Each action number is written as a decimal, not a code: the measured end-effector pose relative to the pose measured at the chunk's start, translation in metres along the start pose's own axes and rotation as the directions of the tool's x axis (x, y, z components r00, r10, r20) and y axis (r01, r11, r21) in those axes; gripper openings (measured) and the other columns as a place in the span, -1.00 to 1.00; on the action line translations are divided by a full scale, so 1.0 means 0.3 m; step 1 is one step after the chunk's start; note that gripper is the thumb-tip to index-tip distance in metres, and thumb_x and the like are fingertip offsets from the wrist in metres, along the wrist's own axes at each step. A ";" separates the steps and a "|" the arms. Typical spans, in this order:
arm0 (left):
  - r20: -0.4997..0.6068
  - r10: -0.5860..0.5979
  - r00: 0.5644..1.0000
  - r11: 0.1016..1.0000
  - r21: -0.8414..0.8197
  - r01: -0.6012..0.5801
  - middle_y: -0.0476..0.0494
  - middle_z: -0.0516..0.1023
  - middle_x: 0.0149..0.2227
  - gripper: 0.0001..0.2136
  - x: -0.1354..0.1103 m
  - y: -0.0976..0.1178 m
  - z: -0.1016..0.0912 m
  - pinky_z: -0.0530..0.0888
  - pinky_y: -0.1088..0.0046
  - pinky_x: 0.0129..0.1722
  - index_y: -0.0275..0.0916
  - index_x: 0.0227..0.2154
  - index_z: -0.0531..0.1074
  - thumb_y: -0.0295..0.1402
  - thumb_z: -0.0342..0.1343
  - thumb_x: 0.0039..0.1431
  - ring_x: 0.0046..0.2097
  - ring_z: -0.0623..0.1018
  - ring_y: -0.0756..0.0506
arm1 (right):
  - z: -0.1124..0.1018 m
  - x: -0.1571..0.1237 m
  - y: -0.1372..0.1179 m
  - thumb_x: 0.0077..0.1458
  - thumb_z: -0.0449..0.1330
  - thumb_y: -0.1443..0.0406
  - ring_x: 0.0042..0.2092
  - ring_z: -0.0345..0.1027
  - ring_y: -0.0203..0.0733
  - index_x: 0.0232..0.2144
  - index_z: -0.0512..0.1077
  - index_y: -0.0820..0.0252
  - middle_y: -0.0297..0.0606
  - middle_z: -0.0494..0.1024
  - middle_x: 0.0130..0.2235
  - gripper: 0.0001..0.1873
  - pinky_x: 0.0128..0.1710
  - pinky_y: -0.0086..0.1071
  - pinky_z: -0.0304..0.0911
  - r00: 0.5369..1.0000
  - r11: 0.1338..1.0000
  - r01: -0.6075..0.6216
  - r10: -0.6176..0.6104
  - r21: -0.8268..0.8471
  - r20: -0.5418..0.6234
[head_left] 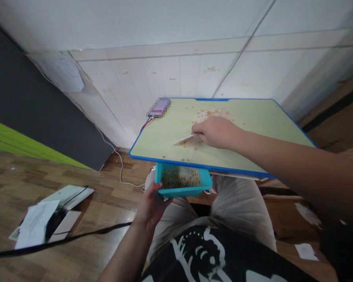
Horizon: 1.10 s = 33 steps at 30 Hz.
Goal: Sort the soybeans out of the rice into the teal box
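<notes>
My left hand (153, 205) grips the left end of a turquoise plastic box (184, 192), held just under the near edge of a small table (259, 121). Inside the box lie pale grains like rice and yellow kernels (181, 180). Above the tabletop, my right hand (216, 131) is closed on a thin, flat white piece that looks like a card (184, 140), tilted with its tip pointing left. A scattered heap of pale grains and yellow bits (208, 114) lies just beyond that hand. More grains (193, 147) trail from under the card toward the table's near edge.
A phone-like object (159, 107) with a red-and-blue cord rests at the table's back left corner. The white wall (164, 74) stands right behind the table. Papers (38, 223) lie on the floor at left, with a black strap (100, 231) crossing nearby. Cardboard (335, 121) stands at right.
</notes>
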<state>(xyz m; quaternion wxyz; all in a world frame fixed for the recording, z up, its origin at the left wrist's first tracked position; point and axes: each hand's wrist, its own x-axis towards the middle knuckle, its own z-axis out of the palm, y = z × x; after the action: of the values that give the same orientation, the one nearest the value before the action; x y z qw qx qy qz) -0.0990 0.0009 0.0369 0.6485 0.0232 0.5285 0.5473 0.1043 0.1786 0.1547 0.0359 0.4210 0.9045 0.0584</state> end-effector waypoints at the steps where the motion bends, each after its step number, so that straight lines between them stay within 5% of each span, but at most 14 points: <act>1: 0.004 0.003 1.000 1.000 0.002 -0.003 -0.10 0.67 -0.22 -0.66 -0.001 0.000 0.001 0.53 0.34 -0.31 -0.14 -0.16 0.53 -0.38 0.23 -0.08 -0.27 0.57 -0.12 | -0.001 -0.006 -0.001 0.32 0.04 0.32 -0.16 0.52 -0.04 0.00 0.64 0.07 -0.09 0.70 -0.15 -0.60 -0.29 -0.29 0.13 1.000 1.000 -0.001 0.001 0.002 0.004; 27: -0.006 -0.018 1.000 1.000 0.006 0.018 -0.13 0.67 -0.23 -0.71 -0.007 0.002 0.018 0.53 0.33 -0.31 -0.17 -0.20 0.53 -0.37 0.20 -0.06 -0.26 0.57 -0.13 | -0.027 -0.120 -0.008 0.29 0.06 0.34 -0.17 0.51 -0.12 -0.10 0.61 0.11 -0.16 0.69 -0.18 -0.68 -0.26 -0.33 0.15 0.982 0.982 0.182 -0.178 0.056 -0.056; 33: 0.000 -0.014 1.000 1.000 0.017 0.014 -0.11 0.67 -0.25 -0.73 -0.007 0.001 0.021 0.54 0.33 -0.31 -0.16 -0.23 0.54 -0.37 0.21 -0.07 -0.27 0.57 -0.12 | -0.046 -0.112 0.069 0.28 0.05 0.30 -0.13 0.50 -0.02 0.00 0.58 0.12 -0.14 0.68 -0.15 -0.63 -0.19 -0.26 0.23 0.981 0.994 -0.054 0.071 0.099 -0.178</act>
<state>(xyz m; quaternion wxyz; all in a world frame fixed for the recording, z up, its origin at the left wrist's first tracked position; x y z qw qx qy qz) -0.0945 0.0030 0.0411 0.6520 0.0247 0.5333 0.5384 0.1399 0.1651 0.1716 -0.0684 0.4435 0.8919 0.0552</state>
